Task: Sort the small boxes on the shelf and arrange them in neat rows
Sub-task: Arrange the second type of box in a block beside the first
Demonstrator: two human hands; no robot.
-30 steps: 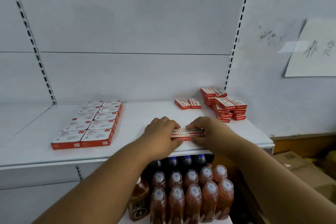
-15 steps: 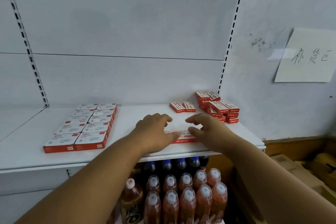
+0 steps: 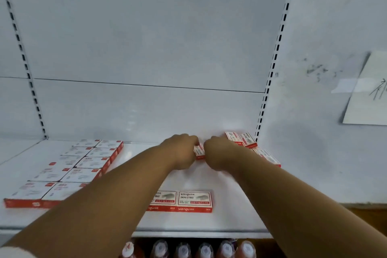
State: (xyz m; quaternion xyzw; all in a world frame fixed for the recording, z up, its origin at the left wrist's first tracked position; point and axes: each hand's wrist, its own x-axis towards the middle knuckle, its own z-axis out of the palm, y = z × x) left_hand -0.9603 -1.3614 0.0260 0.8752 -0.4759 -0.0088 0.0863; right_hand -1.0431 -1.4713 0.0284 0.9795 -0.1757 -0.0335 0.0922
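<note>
The left hand [image 3: 182, 151] and the right hand [image 3: 217, 155] both have their fingers curled at the back of the white metal shelf [image 3: 230, 211], closing from either side on small red-and-white cardboard boxes [image 3: 199, 151]; only a sliver shows between the knuckles, so how many they hold cannot be told. Nearer the front edge lie two more red-and-white boxes side by side [image 3: 184, 201], the left one partly hidden by the forearm. At the far right a loose pile of boxes [image 3: 249, 145] is partly covered by the right wrist; about four are visible. On the left a neat block of larger red-and-white boxes [image 3: 73, 170] runs two across and five deep. Below the shelf six bottle caps [image 3: 205, 249] show, cut off. A paper sheet [image 3: 370, 94] hangs on the right wall, also cut off.
</note>
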